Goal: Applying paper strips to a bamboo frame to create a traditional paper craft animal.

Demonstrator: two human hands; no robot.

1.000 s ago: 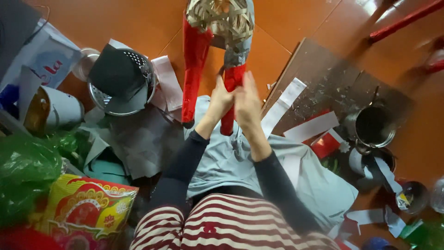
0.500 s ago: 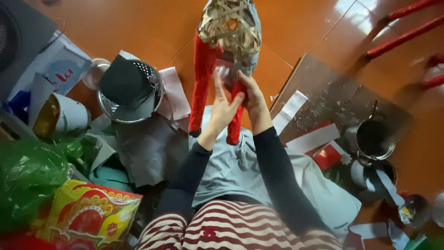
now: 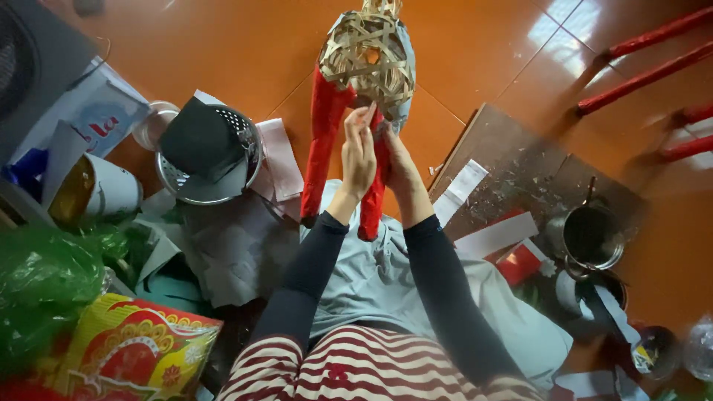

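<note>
I'm watching the woven frame point(image 3: 368, 56) standing upright straight ahead of both hands, long axis running away from me, red paper strips point(image 3: 321, 148) hanging below it. Left hand point(image 3: 359, 152) is pinching a strip at the frame's lower edge; right hand point(image 3: 399, 160) is pressing alongside, equally near.

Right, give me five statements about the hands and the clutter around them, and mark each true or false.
1. Both hands, left hand and right hand, are on the woven frame. True.
2. The frame's legs are wrapped in blue. False: they are red.
3. A metal colander sits left of the hands. True.
4. The floor is white tile. False: it is orange-brown.
5. A small pot stands right of the arms. True.
</note>
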